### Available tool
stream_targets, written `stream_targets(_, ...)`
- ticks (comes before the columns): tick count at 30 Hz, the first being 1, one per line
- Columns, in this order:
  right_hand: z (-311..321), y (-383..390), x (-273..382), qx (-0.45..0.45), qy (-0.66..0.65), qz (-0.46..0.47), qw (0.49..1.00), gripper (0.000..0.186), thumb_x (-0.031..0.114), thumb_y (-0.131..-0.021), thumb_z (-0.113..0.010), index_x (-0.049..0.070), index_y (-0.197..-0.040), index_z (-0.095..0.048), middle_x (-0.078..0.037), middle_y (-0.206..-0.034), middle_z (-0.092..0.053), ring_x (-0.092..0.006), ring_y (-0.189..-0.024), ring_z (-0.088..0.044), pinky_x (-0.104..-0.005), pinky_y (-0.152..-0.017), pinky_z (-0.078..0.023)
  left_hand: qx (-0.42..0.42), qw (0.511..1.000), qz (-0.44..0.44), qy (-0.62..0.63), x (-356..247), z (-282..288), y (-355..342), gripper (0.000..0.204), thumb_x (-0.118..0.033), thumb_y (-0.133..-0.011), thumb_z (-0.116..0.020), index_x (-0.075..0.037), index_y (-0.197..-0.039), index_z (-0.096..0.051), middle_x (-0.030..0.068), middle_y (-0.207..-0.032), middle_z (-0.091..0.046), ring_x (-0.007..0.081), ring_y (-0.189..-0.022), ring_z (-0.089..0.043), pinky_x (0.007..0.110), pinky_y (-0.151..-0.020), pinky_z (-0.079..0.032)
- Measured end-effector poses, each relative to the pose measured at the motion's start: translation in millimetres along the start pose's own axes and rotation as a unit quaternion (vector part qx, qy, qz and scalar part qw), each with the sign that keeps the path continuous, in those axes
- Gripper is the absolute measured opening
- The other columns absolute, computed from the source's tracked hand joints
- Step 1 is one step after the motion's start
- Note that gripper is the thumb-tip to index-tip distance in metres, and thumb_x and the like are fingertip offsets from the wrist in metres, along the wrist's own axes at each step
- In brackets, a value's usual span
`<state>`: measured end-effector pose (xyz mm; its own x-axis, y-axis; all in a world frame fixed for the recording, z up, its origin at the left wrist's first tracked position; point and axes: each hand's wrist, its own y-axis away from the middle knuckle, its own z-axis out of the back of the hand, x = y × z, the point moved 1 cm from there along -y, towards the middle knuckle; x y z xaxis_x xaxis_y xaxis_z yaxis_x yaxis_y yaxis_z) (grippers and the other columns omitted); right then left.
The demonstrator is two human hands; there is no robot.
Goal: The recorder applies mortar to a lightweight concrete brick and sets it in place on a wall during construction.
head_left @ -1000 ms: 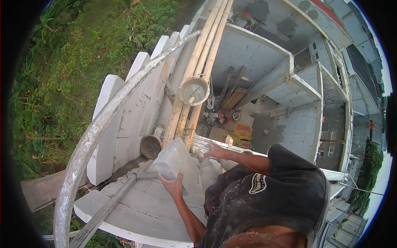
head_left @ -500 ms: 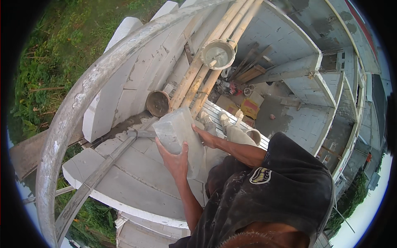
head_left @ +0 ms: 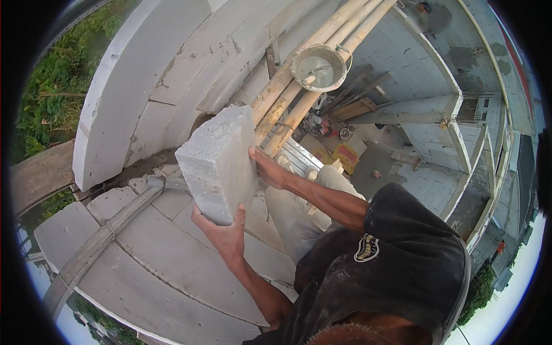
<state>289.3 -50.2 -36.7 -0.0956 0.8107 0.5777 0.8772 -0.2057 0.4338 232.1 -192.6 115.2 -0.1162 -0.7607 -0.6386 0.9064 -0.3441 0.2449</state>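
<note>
Grey block (head_left: 217, 161) held: left grip (head_left: 226, 234) at near end, right grip (head_left: 270, 170) at right side.

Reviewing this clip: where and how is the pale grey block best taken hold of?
The grey block is probably best held two-handed: left grip wrapped around the near end from the body side, right grip against the flat right face. It is boxy, shows no handle, and its near end points toward the body, so two-sided support should steady it.
</note>
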Motion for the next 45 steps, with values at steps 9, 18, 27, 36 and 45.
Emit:
stream_targets(9,148,-108,-20,-0.084,0.16,0.155,0.971,0.105,0.072,-0.085,-0.054,0.0,-0.151,-0.015,-0.025,-0.148,-0.03,-0.0365,-0.14,-0.029,-0.0477,-0.114,-0.028,0.046,0.971,-0.09,0.216,87,-159,-126,0.092,-0.016,-0.067,-0.085,0.002,-0.14,-0.031,0.0207,-0.13,-0.045,0.0306,-0.121,-0.046,0.042,-0.105,-0.037)
stream_targets(18,263,-174,22,-0.082,0.385,0.269,0.879,0.096,0.063,-0.085,-0.062,0.001,-0.149,-0.027,-0.025,-0.144,-0.04,-0.0378,-0.135,-0.038,-0.0449,-0.113,-0.032,0.041,0.951,-0.208,0.226,142,-312,-230,0.091,-0.013,-0.067,-0.085,0.007,-0.136,-0.031,0.024,-0.126,-0.051,0.0305,-0.116,-0.052,0.038,-0.102,-0.041)
stream_targets(27,367,-213,25,-0.092,0.416,0.213,0.879,0.1,0.059,-0.082,-0.068,-0.002,-0.149,-0.026,-0.026,-0.148,-0.037,-0.0394,-0.138,-0.035,-0.0448,-0.112,-0.033,0.073,0.945,-0.197,0.249,167,-418,-270,0.103,-0.009,-0.063,-0.086,0.01,-0.141,-0.023,0.0281,-0.133,-0.044,0.0365,-0.124,-0.046,0.04,-0.105,-0.037)
stream_targets(36,405,-241,15,-0.119,0.392,0.14,0.901,0.098,0.05,-0.086,-0.069,-0.001,-0.153,-0.018,-0.026,-0.152,-0.031,-0.0374,-0.14,-0.033,-0.0436,-0.112,-0.034,0.061,0.96,-0.205,0.181,184,-453,-300,0.101,-0.009,-0.062,-0.087,0.007,-0.141,-0.025,0.0268,-0.134,-0.042,0.038,-0.128,-0.041,0.043,-0.109,-0.032)
stream_targets(45,398,-119,61,-0.374,0.687,0.169,0.6,0.063,0.034,-0.084,-0.071,0.017,-0.141,-0.049,-0.019,-0.129,-0.055,-0.0373,-0.117,-0.054,-0.046,-0.101,-0.045,0.061,0.971,-0.166,0.161,206,-443,-312,0.101,-0.006,-0.062,-0.086,0.006,-0.141,-0.025,0.0285,-0.135,-0.039,0.04,-0.13,-0.038,0.044,-0.111,-0.029)
